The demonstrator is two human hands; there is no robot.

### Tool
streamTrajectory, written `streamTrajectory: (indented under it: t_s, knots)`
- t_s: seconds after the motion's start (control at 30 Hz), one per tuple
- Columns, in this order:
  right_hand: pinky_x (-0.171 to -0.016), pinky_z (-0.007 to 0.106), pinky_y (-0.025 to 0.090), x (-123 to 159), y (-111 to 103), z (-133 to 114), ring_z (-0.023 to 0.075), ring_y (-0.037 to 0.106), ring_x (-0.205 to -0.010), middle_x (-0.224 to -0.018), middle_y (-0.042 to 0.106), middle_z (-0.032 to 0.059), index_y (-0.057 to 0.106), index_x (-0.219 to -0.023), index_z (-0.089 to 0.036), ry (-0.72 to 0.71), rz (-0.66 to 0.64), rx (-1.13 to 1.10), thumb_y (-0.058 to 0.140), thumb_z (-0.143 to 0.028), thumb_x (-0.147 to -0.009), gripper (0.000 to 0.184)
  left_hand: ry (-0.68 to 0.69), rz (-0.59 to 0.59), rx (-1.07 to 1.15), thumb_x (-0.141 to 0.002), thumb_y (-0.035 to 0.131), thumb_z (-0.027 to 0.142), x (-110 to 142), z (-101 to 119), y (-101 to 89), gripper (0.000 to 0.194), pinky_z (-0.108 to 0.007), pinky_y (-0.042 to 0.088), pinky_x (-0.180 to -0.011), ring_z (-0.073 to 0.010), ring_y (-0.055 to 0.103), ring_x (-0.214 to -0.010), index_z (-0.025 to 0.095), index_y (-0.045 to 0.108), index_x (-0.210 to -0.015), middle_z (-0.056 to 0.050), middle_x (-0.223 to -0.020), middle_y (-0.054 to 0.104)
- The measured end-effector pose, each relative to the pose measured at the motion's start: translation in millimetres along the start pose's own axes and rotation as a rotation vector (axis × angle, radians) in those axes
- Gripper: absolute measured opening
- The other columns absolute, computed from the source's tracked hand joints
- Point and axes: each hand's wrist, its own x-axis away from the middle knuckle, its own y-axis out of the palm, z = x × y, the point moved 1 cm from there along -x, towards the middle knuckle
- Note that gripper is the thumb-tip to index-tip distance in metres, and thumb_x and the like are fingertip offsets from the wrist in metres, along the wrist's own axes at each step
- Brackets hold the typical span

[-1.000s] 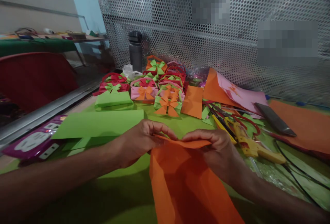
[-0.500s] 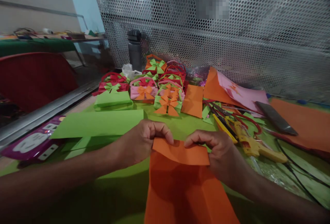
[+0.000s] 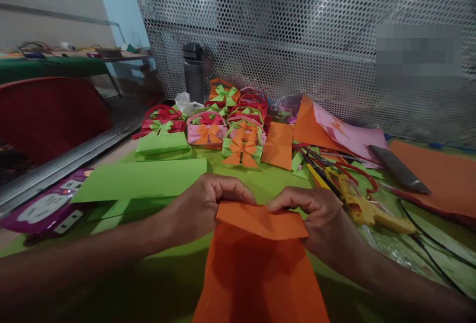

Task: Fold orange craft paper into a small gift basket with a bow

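An orange paper sheet [image 3: 260,278] runs down the middle of the view, its far end folded over toward me as a flap. My left hand [image 3: 208,206] grips the left part of that folded end, thumb and fingers pressed on the paper. At the right part, my right hand [image 3: 316,219] pinches the same fold, index finger along its top edge. Some fingertips are hidden behind the flap. Beyond the hands stands a small green paper bag with an orange bow [image 3: 242,149]. A flat green paper piece [image 3: 145,179] lies past my left forearm.
Several small paper bags [image 3: 206,129] with bows stand at the back, near a dark bottle [image 3: 193,72]. Right of my hand lie a yellow glue gun [image 3: 362,206] with its cord, scissors [image 3: 316,161] and a dark phone-like slab [image 3: 399,169]. A purple power strip [image 3: 48,209] sits at left.
The folded flap has tilted slightly and its right corner sits a bit farther right. The sheet's lower part has swung to the left. Both hands keep their grip.
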Motion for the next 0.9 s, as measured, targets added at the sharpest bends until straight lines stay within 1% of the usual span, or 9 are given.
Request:
streamTrajectory:
  t_s: [0.1,0.2,0.37,0.47,0.57,0.67,0.73,0.8,0.9]
  knots:
    - [-0.050,0.019,0.041,1.3,-1.1,0.8,0.0101,0.057,-0.054,-0.062,0.065,-0.0045,0.064,-0.070,-0.020,0.008,-0.013,0.004,0.056,-0.003,-0.065,0.020,0.022,-0.001,0.010,-0.069,0.068,0.019,-0.4,0.8,-0.7,0.004,-0.016,0.044,-0.053,-0.0104,0.061,-0.057,0.015,0.067,-0.071,-0.002,-0.071,0.070]
    - [-0.052,0.020,0.042,2.0,-0.3,0.8,0.0108,0.057,-0.055,-0.063,0.065,-0.0036,0.063,-0.070,-0.020,-0.029,-0.044,0.008,0.054,-0.001,-0.063,0.022,0.021,-0.026,0.010,-0.069,0.068,0.021,-1.1,-2.1,-2.8,0.007,-0.016,0.044,-0.051,-0.0105,0.060,-0.057,0.015,0.065,-0.069,-0.002,-0.071,0.070]
    - [-0.055,0.022,0.041,2.4,1.1,3.3,0.0115,0.057,-0.058,-0.065,0.065,-0.0021,0.061,-0.071,-0.020,-0.108,-0.078,0.052,0.050,0.001,-0.062,0.025,0.023,-0.009,-0.132,-0.073,0.064,0.018,0.2,-5.2,-4.9,0.006,-0.018,0.046,-0.053,-0.0116,0.061,-0.059,0.015,0.064,-0.068,-0.002,-0.070,0.068]
    - [-0.056,0.022,0.041,1.9,1.3,5.2,0.0113,0.057,-0.059,-0.067,0.065,-0.0015,0.059,-0.072,-0.020,-0.141,-0.099,0.058,0.047,0.001,-0.062,0.026,0.042,-0.008,-0.174,-0.074,0.062,0.017,2.1,-5.6,-4.5,0.006,-0.020,0.048,-0.056,-0.0139,0.062,-0.064,0.014,0.064,-0.069,-0.004,-0.073,0.069]
    - [-0.058,0.023,0.041,0.9,1.5,5.0,0.0115,0.056,-0.062,-0.069,0.063,-0.0002,0.058,-0.071,-0.019,-0.180,-0.137,0.068,0.040,0.002,-0.057,0.031,0.044,-0.020,-0.180,-0.073,0.061,0.017,3.5,-8.2,-4.8,0.005,-0.024,0.050,-0.061,-0.0176,0.065,-0.070,0.015,0.064,-0.070,-0.004,-0.075,0.069]
    - [-0.059,0.024,0.041,0.5,0.5,1.8,0.0119,0.056,-0.065,-0.071,0.061,0.0019,0.058,-0.073,-0.017,-0.228,-0.193,0.090,0.034,0.002,-0.052,0.037,0.049,-0.024,-0.173,-0.074,0.060,0.016,3.2,-10.5,-5.6,0.005,-0.026,0.050,-0.064,-0.0194,0.065,-0.073,0.015,0.063,-0.070,-0.004,-0.075,0.068]
    - [-0.064,0.024,0.042,1.4,-1.9,-1.6,0.0119,0.057,-0.069,-0.076,0.062,0.0027,0.059,-0.077,-0.016,-0.217,-0.251,0.139,0.035,0.004,-0.054,0.039,0.053,-0.024,-0.188,-0.074,0.059,0.016,2.2,-10.8,-6.0,0.005,-0.026,0.050,-0.063,-0.0195,0.065,-0.072,0.015,0.062,-0.070,-0.004,-0.075,0.067]
    - [-0.072,0.024,0.043,2.7,-6.3,-5.8,0.0129,0.058,-0.078,-0.086,0.063,0.0032,0.060,-0.087,-0.017,-0.154,-0.311,0.214,0.040,0.004,-0.058,0.041,0.058,-0.021,-0.234,-0.073,0.059,0.015,1.0,-10.3,-6.3,0.005,-0.025,0.050,-0.062,-0.0191,0.064,-0.072,0.015,0.062,-0.070,-0.004,-0.075,0.067]
    - [-0.079,0.024,0.042,2.9,-13.9,-12.2,0.0167,0.058,-0.091,-0.100,0.062,0.0043,0.061,-0.098,-0.020,-0.058,-0.388,0.278,0.056,-0.003,-0.063,0.039,0.102,-0.012,-0.341,-0.073,0.058,0.013,0.1,-8.7,-6.3,0.005,-0.024,0.048,-0.061,-0.0172,0.063,-0.070,0.014,0.061,-0.070,-0.005,-0.076,0.067]
